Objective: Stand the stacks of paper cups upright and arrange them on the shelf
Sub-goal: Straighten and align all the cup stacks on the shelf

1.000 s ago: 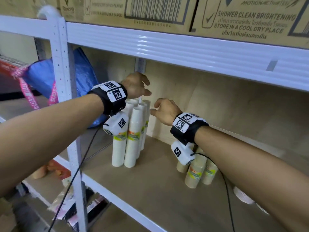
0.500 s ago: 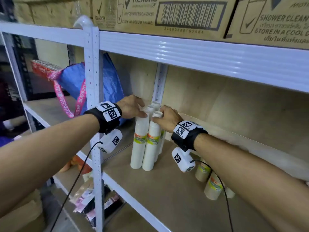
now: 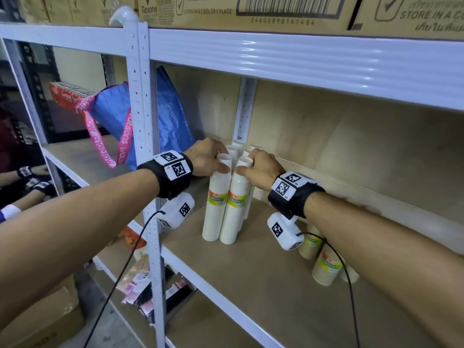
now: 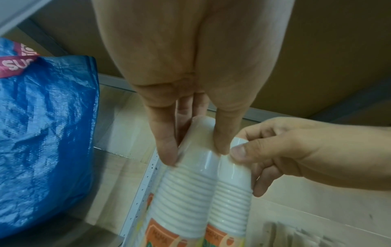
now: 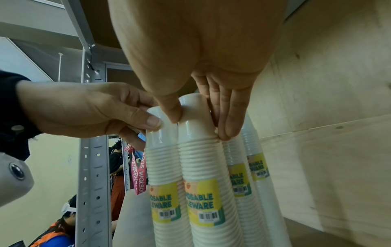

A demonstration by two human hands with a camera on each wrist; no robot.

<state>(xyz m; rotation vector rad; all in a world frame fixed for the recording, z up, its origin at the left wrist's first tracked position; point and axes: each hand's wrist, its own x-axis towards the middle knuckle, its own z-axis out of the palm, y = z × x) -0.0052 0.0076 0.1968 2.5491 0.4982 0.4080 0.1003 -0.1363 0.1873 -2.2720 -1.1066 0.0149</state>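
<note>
Several tall white cup stacks in clear wrap stand upright together at the shelf's back left corner. My left hand (image 3: 222, 162) pinches the top of the front left stack (image 3: 216, 207) between thumb and fingers; the left wrist view shows the left hand (image 4: 194, 150) on that stack (image 4: 186, 200). My right hand (image 3: 247, 163) grips the top of the front right stack (image 3: 234, 212), and in the right wrist view the right hand (image 5: 198, 123) has its thumb and fingers either side of it (image 5: 201, 167). Two more stacks (image 5: 239, 167) stand behind, touching.
Shorter brown cup stacks (image 3: 326, 267) stand under my right forearm. A white upright post (image 3: 145, 121) and a blue bag (image 3: 170, 116) are just left of the stacks. The shelf board (image 3: 251, 285) is bare in front. The upper beam (image 3: 301, 61) carries cardboard boxes (image 3: 276, 11).
Both hands came down from above the tall stacks onto the tops of the two front ones and closed on them. The stacks stay upright in the corner.
</note>
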